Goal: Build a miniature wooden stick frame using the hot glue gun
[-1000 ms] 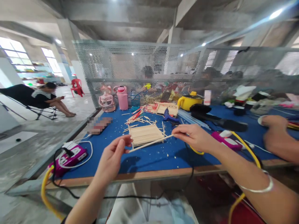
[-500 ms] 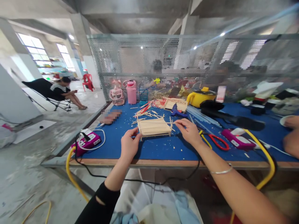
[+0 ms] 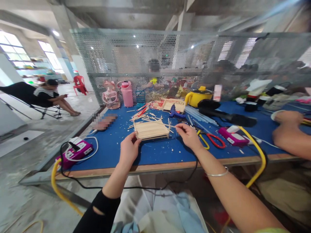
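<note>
A small raft-like platform of thin wooden sticks [image 3: 152,130] with a raised edge rests on the blue table mat in front of me. My left hand [image 3: 130,147] is closed on its near left corner, thumb and fingers pinching it. Between the thumb and fingertips of my right hand [image 3: 188,137] is a thin wooden stick [image 3: 172,126], pointing left over the platform's right end. Whether the stick touches the platform, I cannot tell. Loose sticks [image 3: 145,115], some red-tipped, lie behind it, near a blue glue gun [image 3: 176,111] and a second stick tray [image 3: 173,105].
Red and yellow handled tools [image 3: 215,141] lie right of my right hand. Purple power strips stand at left [image 3: 77,152] and right [image 3: 232,136], with cables over the front edge. Behind are pink bottles [image 3: 126,94] and a yellow pot [image 3: 198,98]. Another person's hand [image 3: 289,118] is at far right.
My view has turned to the right, so everything sits further left. Both hands keep their holds; the right hand with the stick stays at the platform's right end.
</note>
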### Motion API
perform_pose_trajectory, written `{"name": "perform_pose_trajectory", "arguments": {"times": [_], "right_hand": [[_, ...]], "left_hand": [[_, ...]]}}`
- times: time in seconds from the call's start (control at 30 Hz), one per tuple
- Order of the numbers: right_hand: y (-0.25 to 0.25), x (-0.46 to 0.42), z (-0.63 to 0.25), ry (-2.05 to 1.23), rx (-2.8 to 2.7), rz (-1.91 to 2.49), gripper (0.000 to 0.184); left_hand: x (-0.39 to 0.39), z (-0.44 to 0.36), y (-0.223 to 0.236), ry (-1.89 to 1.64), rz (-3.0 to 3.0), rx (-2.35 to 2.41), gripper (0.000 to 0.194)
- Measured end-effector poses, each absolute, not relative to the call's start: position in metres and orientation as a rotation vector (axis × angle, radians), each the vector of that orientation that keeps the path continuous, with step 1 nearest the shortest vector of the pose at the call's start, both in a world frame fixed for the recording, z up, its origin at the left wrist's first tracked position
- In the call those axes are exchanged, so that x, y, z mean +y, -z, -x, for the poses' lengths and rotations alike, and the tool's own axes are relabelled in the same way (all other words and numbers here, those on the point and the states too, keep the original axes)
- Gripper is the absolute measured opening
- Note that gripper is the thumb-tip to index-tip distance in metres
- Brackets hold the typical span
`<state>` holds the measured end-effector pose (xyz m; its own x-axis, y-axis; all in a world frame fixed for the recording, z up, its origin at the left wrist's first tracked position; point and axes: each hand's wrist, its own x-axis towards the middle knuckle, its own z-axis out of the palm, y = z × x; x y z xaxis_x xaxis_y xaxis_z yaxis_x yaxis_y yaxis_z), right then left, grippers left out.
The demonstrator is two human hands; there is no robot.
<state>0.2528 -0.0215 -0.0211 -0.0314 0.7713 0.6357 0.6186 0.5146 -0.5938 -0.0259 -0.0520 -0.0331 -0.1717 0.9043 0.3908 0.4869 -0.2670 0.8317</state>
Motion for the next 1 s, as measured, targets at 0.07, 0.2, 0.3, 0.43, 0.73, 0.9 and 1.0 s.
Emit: {"name": "perform_pose_trajectory", "arguments": {"times": [0.07, 0.2, 0.3, 0.43, 0.73, 0.9, 1.0], "right_hand": [[0.021, -0.022, -0.252, -0.182, -1.725, 1.165, 0.018], [0.020, -0.023, -0.248, -0.181, -1.751, 1.128, 0.018], [0.019, -0.025, -0.245, -0.175, -1.784, 1.103, 0.019], [0.019, -0.026, -0.244, -0.139, -1.799, 1.079, 0.020], [0.017, -0.026, -0.237, -0.055, -1.838, 1.021, 0.020], [0.016, -0.026, -0.235, -0.022, -1.840, 1.002, 0.021], [0.015, -0.025, -0.235, -0.005, -1.843, 0.995, 0.020]], "left_hand": [[-0.046, 0.031, 0.032, -1.407, -1.703, 1.577, 0.026], [-0.042, 0.039, 0.034, -1.453, -1.658, 1.564, 0.033], [-0.048, 0.038, 0.036, -1.584, -1.593, 1.597, 0.037], [-0.053, 0.035, 0.034, -1.715, -1.560, 1.618, 0.029], [-0.050, 0.029, 0.027, -1.745, -1.581, 1.613, 0.024], [-0.049, 0.029, 0.026, -1.725, -1.545, 1.635, 0.023], [-0.047, 0.030, 0.026, -1.713, -1.525, 1.638, 0.023]]}}
